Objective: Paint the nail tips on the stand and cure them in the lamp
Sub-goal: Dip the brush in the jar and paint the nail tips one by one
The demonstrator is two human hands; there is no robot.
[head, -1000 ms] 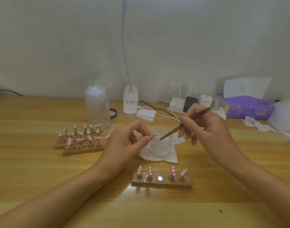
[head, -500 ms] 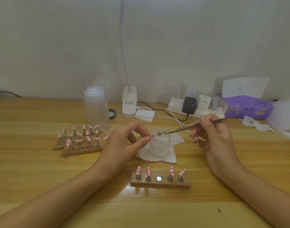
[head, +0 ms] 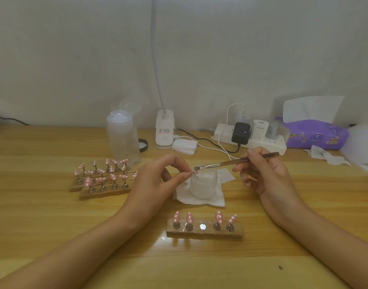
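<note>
Painting step is in hand: the left hand (head: 156, 182) pinches one pink nail tip (head: 194, 173) w/ curled fingers (head: 176, 158) just above the white jar (head: 204, 184). The right hand (head: 262, 174) grips a thin brush (head: 231, 162), its head at the tip (touching or not, too small to tell). The stand (head: 204, 233) at the front of the worktop (head: 53, 226) carries 4 dotted tips and its middle seat is empty, so I judge the next move needs short steady strokes, then seating this tip there; curing not yet begun.
</note>
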